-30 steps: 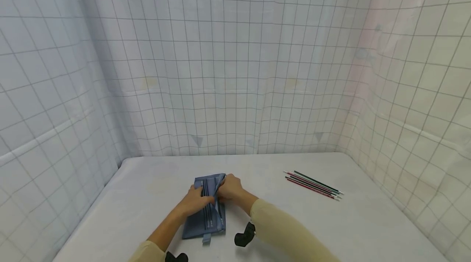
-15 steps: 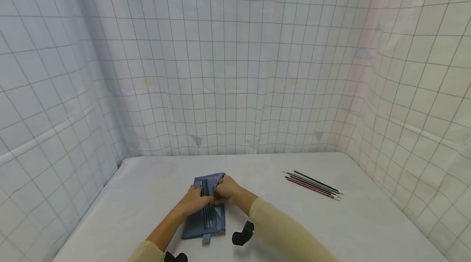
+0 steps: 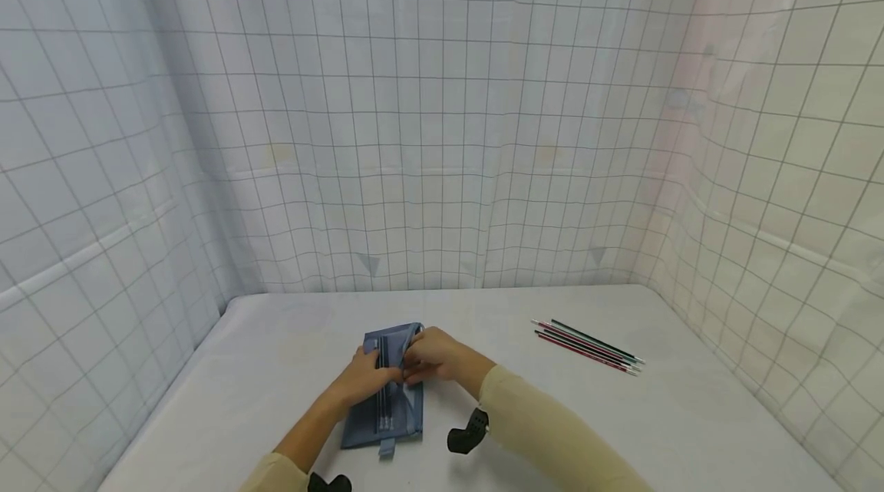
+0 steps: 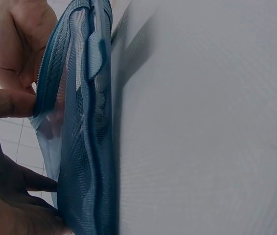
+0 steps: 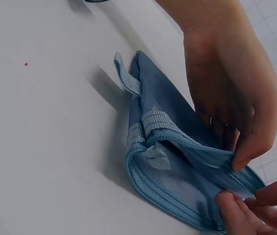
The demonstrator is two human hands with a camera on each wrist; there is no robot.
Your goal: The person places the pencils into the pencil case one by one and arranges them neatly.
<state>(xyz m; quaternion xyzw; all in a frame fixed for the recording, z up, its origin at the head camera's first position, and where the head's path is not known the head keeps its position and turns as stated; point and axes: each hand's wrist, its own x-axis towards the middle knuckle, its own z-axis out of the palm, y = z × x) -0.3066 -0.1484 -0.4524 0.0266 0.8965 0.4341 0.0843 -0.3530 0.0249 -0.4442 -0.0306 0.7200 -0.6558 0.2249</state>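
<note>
From the head view we saw the blue pouch (image 3: 364, 424) on the white table (image 3: 497, 331), well apart from the pencils (image 3: 588, 348) on the right. The left hand (image 3: 366, 378) gripped it; the right hand (image 3: 437, 355) curled at its opening, but we could not tell whether those fingers pinched anything. Dark strips showed along the pouch, too small for us to name.

In the left wrist view, the left thumb pressed the zipper edge (image 4: 49, 88) with fingers against the panel; a slipping thumb, we judged, could let the opening close. The frame cut this hand off.

In the right wrist view, the opening gaped near the loop tab (image 5: 125, 77). Hard pulling, we thought, might strain the seam there. The right palm lay out of frame.
</note>
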